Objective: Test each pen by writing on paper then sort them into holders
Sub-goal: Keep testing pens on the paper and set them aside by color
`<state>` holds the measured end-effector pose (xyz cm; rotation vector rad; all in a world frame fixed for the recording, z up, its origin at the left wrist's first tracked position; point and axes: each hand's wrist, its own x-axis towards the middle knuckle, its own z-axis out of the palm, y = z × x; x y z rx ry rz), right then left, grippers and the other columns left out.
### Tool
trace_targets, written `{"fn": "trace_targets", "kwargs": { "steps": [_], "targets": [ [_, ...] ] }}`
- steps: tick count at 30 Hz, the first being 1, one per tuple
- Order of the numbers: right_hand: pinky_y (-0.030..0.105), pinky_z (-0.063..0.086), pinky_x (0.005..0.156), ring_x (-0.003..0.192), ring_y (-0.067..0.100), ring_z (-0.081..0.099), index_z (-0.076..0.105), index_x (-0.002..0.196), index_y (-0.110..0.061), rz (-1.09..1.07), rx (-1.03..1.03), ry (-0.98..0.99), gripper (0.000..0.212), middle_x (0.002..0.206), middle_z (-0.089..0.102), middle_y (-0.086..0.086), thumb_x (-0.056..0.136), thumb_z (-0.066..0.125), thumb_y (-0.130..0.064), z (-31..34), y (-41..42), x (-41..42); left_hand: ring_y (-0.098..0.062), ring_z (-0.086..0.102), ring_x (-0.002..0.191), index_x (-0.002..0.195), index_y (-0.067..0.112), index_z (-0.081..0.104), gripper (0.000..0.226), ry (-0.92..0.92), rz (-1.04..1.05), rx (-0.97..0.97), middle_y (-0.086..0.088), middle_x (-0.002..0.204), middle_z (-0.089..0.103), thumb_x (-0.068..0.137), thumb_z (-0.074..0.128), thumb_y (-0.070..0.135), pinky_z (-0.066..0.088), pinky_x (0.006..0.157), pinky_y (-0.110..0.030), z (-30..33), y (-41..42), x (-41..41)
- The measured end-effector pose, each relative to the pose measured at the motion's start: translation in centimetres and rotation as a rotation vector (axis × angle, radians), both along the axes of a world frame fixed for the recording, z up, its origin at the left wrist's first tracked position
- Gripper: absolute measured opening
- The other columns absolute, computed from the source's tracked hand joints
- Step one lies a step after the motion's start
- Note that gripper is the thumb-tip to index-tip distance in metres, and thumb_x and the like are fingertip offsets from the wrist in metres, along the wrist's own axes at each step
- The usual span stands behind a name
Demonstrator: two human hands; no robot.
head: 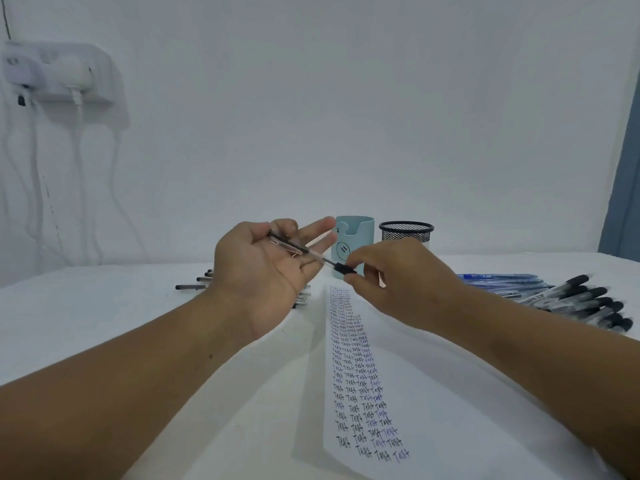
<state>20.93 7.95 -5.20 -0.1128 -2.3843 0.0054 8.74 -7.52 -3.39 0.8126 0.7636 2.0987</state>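
Teal cup (360, 233) and black mesh cup (406, 231) at centre, contents not visible, left hand (263, 275) palm up, fingers loose, pen (304, 251) lying across it, right hand (398, 282) pinching its tip end, paper (433, 393) with rows of "Test" below, pen heap (568, 299) at right, loose pens (194, 285) behind left wrist.

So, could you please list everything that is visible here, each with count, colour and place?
pen: one, clear with black ends, between both hands
paper: one, white, covered in "Test" words, centre
cup holder: one, light teal, behind hands
mesh holder: one, black, right of cup holder
pen pile: many, blue and black, right
dark pens: several, left
wall socket: white, upper left
left hand: palm up
right hand: pinching pen's end
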Motion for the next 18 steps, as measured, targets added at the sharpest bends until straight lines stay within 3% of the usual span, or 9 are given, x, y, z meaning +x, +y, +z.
{"fn": "trace_targets", "kwargs": {
  "steps": [4,7,9,10,13,18],
  "targets": [
    [0.033,0.040,0.059,0.062,0.018,0.046,0.056,0.088,-0.020,-0.218,-0.004,-0.149,0.010,0.067,0.054,-0.004,0.093,0.054,-0.029,0.9,0.9,0.4,-0.031,0.068,0.114,0.111,0.023,0.050,0.019,0.279,0.117,-0.267,-0.011,0.114,0.075,0.105,0.034,0.032,0.041,0.111,-0.044,-1.0,0.9,-0.6],
    [0.034,0.044,0.053,0.054,0.017,0.050,0.048,0.070,-0.021,-0.199,-0.254,-0.105,0.018,0.062,0.055,-0.003,0.086,0.057,-0.019,1.0,1.8,0.6,-0.010,0.070,0.100,0.128,0.040,0.044,0.030,0.929,0.253,-0.553,0.009,0.105,0.074,0.100,0.055,0.042,0.050,0.095,-0.031,-2.7,0.8,-1.5],
    [0.031,0.047,0.045,0.048,0.018,0.057,0.056,0.074,-0.014,-0.109,-0.590,-0.069,0.011,0.063,0.065,0.006,0.085,0.055,-0.012,1.0,1.8,0.2,0.001,0.063,0.099,0.120,0.045,0.054,0.031,1.372,0.257,-0.659,0.017,0.107,0.068,0.093,0.067,0.041,0.050,0.090,-0.023,-3.6,0.3,-2.1],
    [0.029,0.045,0.043,0.047,0.019,0.058,0.057,0.077,-0.009,-0.065,-0.745,-0.074,0.009,0.064,0.066,0.010,0.086,0.055,-0.008,0.9,1.7,-0.1,0.004,0.060,0.101,0.114,0.043,0.062,0.025,1.509,0.273,-0.682,0.019,0.107,0.067,0.090,0.070,0.042,0.049,0.093,-0.023,-3.8,0.2,-2.2],
    [0.024,0.036,0.042,0.047,0.021,0.051,0.056,0.076,-0.008,0.021,-0.990,-0.118,0.014,0.063,0.061,0.012,0.087,0.063,-0.008,1.2,1.5,-1.0,0.004,0.059,0.104,0.098,0.036,0.074,0.014,1.624,0.293,-0.723,0.022,0.104,0.068,0.087,0.072,0.045,0.047,0.099,-0.027,-3.5,0.1,-2.1],
    [0.018,0.027,0.040,0.039,0.017,0.041,0.054,0.066,-0.013,0.075,-1.093,-0.152,0.033,0.055,0.056,0.010,0.092,0.071,-0.023,-0.2,1.6,-2.7,0.006,0.058,0.104,0.099,0.034,0.075,0.016,1.687,0.301,-0.698,0.021,0.104,0.070,0.088,0.072,0.045,0.045,0.100,-0.025,-3.3,0.4,-2.4]
  ]
}}
